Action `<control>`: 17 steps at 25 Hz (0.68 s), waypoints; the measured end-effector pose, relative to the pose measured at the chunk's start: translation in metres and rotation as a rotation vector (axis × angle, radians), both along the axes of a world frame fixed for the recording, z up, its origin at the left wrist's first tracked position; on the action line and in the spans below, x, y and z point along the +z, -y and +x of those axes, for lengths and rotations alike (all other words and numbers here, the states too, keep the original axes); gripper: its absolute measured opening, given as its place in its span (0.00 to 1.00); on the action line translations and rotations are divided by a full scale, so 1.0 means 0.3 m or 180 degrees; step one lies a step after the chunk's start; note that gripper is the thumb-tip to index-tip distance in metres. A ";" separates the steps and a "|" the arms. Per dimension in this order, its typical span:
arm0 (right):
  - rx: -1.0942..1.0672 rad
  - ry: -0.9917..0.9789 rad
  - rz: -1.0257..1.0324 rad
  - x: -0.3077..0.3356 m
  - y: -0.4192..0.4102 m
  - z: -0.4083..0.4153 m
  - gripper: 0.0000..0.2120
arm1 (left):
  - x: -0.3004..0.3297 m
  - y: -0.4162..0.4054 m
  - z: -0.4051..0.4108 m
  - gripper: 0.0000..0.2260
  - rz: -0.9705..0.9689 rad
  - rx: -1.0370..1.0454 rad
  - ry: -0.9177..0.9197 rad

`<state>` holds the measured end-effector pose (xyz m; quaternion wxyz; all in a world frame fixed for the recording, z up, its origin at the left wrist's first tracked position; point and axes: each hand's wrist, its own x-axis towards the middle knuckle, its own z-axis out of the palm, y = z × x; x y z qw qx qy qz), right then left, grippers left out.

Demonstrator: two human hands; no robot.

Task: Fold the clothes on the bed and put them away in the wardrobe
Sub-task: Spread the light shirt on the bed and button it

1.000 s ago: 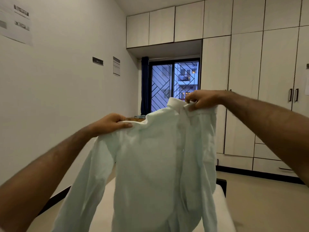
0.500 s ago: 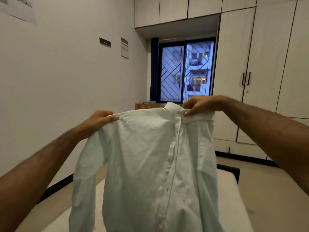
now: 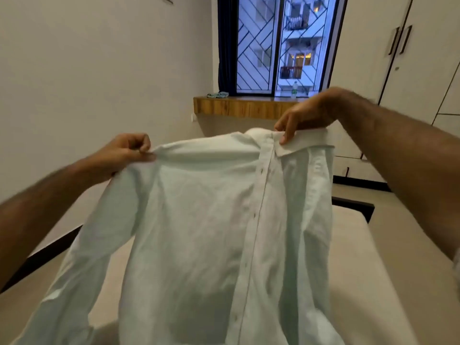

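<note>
A pale mint-white button-up shirt hangs spread out in front of me over the bed. My left hand pinches its left shoulder seam. My right hand grips the collar near the button placket. The left sleeve droops down toward the mattress at the lower left. The shirt hides most of the bed's surface beneath it. The wardrobe with cream doors and dark handles stands along the right wall.
A wooden ledge runs under the window straight ahead, with a small cloth and a bottle on it. A white wall lies on the left. Drawers sit low in the wardrobe past the bed's dark footboard.
The shirt and both hands have come lower toward the bed, and my view has tilted down. My left hand's grip has moved out to the shoulder, spreading the shirt wider.
</note>
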<state>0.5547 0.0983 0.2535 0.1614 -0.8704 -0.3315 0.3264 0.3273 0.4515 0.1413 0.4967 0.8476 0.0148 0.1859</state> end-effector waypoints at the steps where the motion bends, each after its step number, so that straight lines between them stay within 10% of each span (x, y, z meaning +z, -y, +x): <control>1: -0.0243 0.0420 0.0110 -0.005 -0.041 0.063 0.12 | -0.005 -0.015 0.067 0.10 0.0503 0.0342 0.0297; 4: -0.0721 0.2944 0.0443 -0.128 -0.234 0.265 0.17 | -0.051 -0.050 0.307 0.10 0.2847 0.1377 0.0515; 6: -0.0933 0.3943 0.0235 -0.344 -0.336 0.315 0.36 | -0.154 -0.057 0.439 0.17 0.3648 0.1648 -0.0507; 9: -0.0599 0.3153 -0.0118 -0.758 -0.341 0.316 0.43 | -0.444 -0.021 0.529 0.24 0.3676 0.1261 -0.1502; 12: -0.0309 0.2043 -0.0142 -1.104 -0.195 0.214 0.31 | -0.750 0.107 0.448 0.21 0.3455 0.0145 -0.1336; 17: -0.1161 0.2119 -0.0072 -1.347 0.111 0.066 0.36 | -0.956 0.349 0.279 0.27 0.3299 -0.1029 -0.0951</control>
